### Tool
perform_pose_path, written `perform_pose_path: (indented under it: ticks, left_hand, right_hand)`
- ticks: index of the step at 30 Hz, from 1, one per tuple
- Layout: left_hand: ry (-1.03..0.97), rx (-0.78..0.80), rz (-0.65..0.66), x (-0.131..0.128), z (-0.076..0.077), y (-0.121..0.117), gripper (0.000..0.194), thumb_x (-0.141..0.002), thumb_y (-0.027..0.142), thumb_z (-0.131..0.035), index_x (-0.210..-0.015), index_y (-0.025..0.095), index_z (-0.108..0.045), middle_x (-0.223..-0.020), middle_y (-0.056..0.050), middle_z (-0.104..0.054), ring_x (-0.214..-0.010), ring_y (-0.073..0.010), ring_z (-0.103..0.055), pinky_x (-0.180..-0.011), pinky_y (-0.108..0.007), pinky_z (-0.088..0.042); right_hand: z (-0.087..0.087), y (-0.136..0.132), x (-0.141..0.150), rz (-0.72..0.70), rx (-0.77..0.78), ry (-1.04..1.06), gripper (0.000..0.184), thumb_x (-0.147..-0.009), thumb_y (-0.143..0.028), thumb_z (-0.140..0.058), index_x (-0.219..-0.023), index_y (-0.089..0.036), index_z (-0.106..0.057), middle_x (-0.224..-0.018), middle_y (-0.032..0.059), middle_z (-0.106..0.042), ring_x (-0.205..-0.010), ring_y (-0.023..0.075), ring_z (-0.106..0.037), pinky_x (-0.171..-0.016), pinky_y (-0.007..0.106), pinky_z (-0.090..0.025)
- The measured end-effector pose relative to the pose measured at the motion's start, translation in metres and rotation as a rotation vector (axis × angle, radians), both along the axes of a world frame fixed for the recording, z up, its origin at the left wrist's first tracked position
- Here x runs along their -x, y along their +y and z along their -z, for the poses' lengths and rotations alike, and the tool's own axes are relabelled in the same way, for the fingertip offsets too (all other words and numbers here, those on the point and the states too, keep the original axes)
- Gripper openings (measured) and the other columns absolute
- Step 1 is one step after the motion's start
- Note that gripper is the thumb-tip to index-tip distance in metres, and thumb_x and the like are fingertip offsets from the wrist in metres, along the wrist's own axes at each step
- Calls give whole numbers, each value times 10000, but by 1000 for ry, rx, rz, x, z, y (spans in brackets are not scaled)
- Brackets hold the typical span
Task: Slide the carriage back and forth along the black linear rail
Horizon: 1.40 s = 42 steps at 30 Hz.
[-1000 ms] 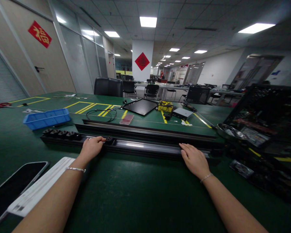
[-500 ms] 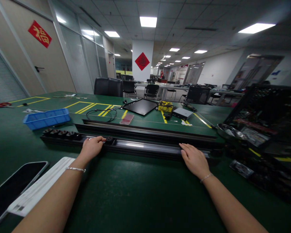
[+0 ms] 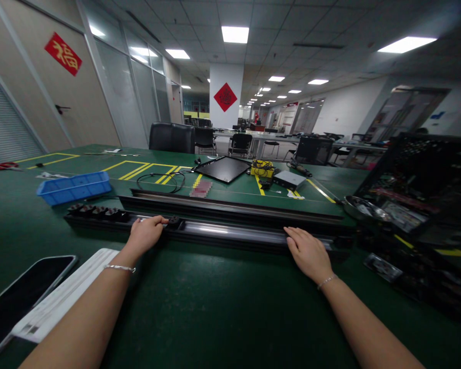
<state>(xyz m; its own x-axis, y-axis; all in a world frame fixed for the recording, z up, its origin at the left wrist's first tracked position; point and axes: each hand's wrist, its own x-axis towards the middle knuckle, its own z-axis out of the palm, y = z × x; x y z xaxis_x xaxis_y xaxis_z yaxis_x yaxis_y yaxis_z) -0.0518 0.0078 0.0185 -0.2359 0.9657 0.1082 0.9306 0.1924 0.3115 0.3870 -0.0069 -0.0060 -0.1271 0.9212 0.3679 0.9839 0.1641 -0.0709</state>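
Note:
A long black rail (image 3: 230, 233) with a shiny metal channel lies across the green table (image 3: 200, 307) in front of me. My left hand (image 3: 145, 234) rests on it left of centre, fingers curled, the thumb and fingertips pinching a small black module (image 3: 172, 221) seated in the channel. Several more black modules (image 3: 96, 210) sit in a row at the rail's left end. My right hand (image 3: 309, 253) lies flat on the rail's right part, fingers stretched out and together, holding nothing. A second black rail (image 3: 234, 207) lies parallel just behind.
A blue bin (image 3: 74, 187) stands at the left. A phone (image 3: 19, 297) and a white strip (image 3: 61, 297) lie near my left arm. A cable loop (image 3: 161, 181), black panel (image 3: 223, 168), yellow item (image 3: 262, 167) and grey box (image 3: 289, 179) lie farther back. A metal bowl (image 3: 363, 207) and dark parts crate (image 3: 418, 179) stand at the right.

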Motion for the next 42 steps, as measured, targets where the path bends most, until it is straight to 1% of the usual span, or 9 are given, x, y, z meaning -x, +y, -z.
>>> perform_pose_path:
  ticks: [7,15,21,27,37,42]
  left_hand:
    - [-24,-13,8,2,4,1,391,-769,179,-364,-948,296,-692,-1083,22,-685,-1043,-211,-600,-1022,-415,-312]
    - [-37,-12,15,2,4,2,413,-764,171,-354,-957,285,-702,-1086,14,-683,-1051,-229,-598,-1021,-456,-305]
    - [-50,-13,23,3,5,3,415,-765,176,-351,-962,283,-699,-1092,14,-680,-1074,-229,-585,-1016,-449,-312]
    - [-54,-25,20,4,7,3,391,-767,185,-360,-936,302,-693,-1072,22,-689,-1061,-227,-590,-1051,-481,-244]
    - [-52,3,23,3,5,2,381,-779,212,-361,-950,291,-692,-1116,3,-671,-1102,-242,-567,-1057,-494,-231]
    - [-42,5,16,1,2,1,354,-790,249,-372,-938,297,-690,-1114,12,-672,-1119,-236,-557,-1060,-473,-239]
  right_hand:
    - [-1,-1,2,1,-10,2,436,-895,-337,-301,-1227,-222,-560,-1257,46,-573,-1180,212,-480,-944,394,-395]
    - [-1,-1,1,4,-5,2,438,-898,-342,-294,-1227,-223,-557,-1267,43,-566,-1184,213,-478,-936,404,-398]
    - [0,-1,1,-1,-4,0,441,-896,-351,-294,-1230,-227,-555,-1262,39,-570,-1185,206,-477,-945,394,-393]
    - [-1,-1,2,2,-3,1,445,-898,-352,-288,-1230,-227,-556,-1263,43,-569,-1191,211,-471,-946,403,-392]
    - [-1,-1,1,-3,-9,0,434,-895,-340,-300,-1225,-231,-560,-1256,44,-575,-1180,209,-480,-949,405,-393]
    - [0,0,1,-6,-13,-7,432,-894,-338,-303,-1228,-239,-560,-1254,42,-577,-1176,211,-486,-943,405,-401]
